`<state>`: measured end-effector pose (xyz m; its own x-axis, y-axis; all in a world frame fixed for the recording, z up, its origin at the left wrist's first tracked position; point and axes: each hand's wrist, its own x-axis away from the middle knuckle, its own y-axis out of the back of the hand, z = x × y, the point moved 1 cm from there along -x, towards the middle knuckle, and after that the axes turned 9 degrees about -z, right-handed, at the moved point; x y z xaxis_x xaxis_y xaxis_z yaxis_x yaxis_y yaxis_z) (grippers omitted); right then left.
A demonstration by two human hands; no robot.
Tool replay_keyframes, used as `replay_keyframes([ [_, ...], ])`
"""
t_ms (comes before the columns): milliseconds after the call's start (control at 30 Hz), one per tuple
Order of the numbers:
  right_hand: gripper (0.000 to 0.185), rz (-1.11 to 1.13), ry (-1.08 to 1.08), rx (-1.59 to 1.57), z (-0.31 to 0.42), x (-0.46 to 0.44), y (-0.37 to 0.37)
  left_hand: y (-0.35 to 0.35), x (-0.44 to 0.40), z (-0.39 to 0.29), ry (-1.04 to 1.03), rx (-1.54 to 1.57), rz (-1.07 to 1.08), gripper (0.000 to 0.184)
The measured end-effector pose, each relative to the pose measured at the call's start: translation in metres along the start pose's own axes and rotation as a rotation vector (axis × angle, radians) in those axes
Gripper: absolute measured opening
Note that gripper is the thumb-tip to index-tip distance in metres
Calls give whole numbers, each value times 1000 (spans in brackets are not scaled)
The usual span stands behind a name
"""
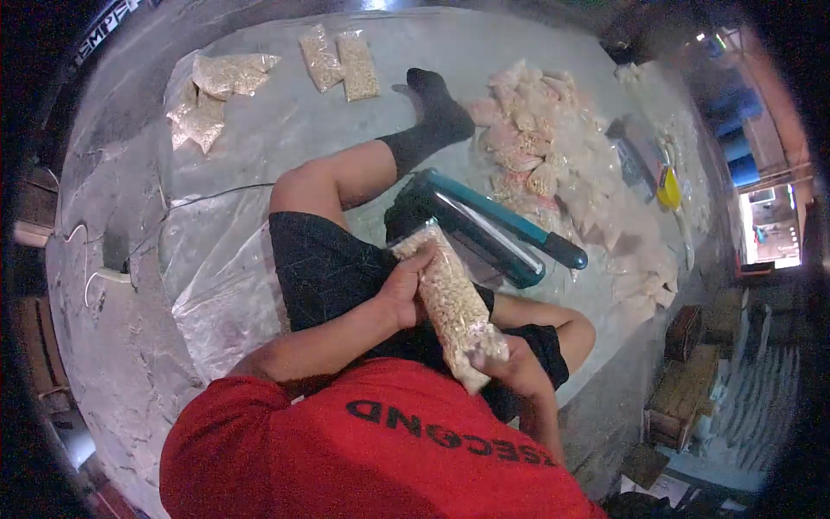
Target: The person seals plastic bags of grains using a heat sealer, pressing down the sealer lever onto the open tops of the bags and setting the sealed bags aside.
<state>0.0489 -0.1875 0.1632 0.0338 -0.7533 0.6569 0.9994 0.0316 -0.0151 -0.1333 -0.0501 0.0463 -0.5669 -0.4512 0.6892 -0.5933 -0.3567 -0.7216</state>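
Note:
A long clear plastic bag of pale beans [451, 303] is held aslant above my lap. My left hand [408, 287] grips its upper left part, near the end that points toward the sealer. Around the lower right end, my right hand [512, 363] closes with its fingers against the plastic. Just beyond the bag lies a teal and black hand-press bag sealer [506, 221], resting on the floor between my legs.
A large heap of bean bags [540, 143] spreads to the right of the sealer. Two filled bags [357, 65] lie side by side at the far end, with more bags [226, 76] at far left. A yellow-handled object [668, 186] sits right. A cable [216, 195] crosses the sheet.

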Motion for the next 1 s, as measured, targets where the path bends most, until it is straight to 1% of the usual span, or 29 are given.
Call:
replay_keyframes([
  [33,33,19,173,190,-31,-12,17,0,-3,-7,-53,26,64,43],
  [67,33,35,189,203,-23,-12,17,-1,-5,-17,-114,52,124,42],
  [133,31,31,66,48,-6,-2,10,-7,3,-33,-139,75,85,40],
  [167,28,56,24,-1,-5,-4,12,-11,4,-36,-206,-9,68,34],
  [200,28,60,30,-4,-12,-10,16,-16,6,-39,-269,-93,52,29],
  [233,26,34,39,75,-27,-20,21,-22,11,-41,-348,-90,63,26],
  [267,25,6,50,153,-39,-27,25,-26,13,-42,-350,-95,66,26],
  [333,26,33,90,143,-36,-28,16,-40,21,-49,-497,-246,49,26],
  [367,27,40,74,137,-32,-23,13,-49,26,-54,-543,-292,26,26],
  [400,28,48,57,128,-26,-23,9,-55,20,-64,-556,-310,30,26],
  [433,29,11,76,122,-47,-31,17,-62,12,-81,-652,-334,2,27],
  [467,29,35,113,112,-60,-31,26,-70,8,-107,-765,-361,-27,29],
  [533,32,-146,31,236,-64,-30,39,-139,76,-160,-1052,-534,-294,26],
  [567,32,-152,52,210,-69,-39,49,-166,90,-182,-1194,-600,-411,24],
  [600,34,-279,144,321,-81,-44,60,-152,51,-239,-1484,-809,-408,23],
  [633,36,-434,212,425,-86,-32,62,-141,21,-311,-1551,-1047,-458,32],
  [667,40,-467,158,324,-85,-29,70,-133,-6,-380,-1628,-1273,-511,41],
  [700,43,-463,154,289,-81,-27,77,-127,-34,-421,-1378,-1137,-307,39],
  [733,44,-528,205,341,-54,-15,76,-159,-16,-398,-1466,-1310,-514,42],
  [767,42,-531,252,435,-65,-24,90,-193,5,-372,-1527,-1473,-748,47],
  [833,40,-579,409,489,-70,-24,112,-156,-50,-427,-2015,-1657,-287,50],
  [867,38,-647,336,557,-50,-11,120,-154,-56,-416,-1789,-1716,-470,50],
  [900,35,-694,382,453,-62,-22,138,-136,-73,-422,-1658,-1780,-489,50],
  [933,34,-806,404,400,-62,-25,156,-116,-90,-429,-1526,-1844,-509,50],
  [967,34,-903,429,356,-62,-27,176,-99,-98,-407,-1525,-1782,-505,50],
  [1000,34,-1009,451,333,-69,-38,202,-87,-94,-368,-1460,-1715,-442,50],
])
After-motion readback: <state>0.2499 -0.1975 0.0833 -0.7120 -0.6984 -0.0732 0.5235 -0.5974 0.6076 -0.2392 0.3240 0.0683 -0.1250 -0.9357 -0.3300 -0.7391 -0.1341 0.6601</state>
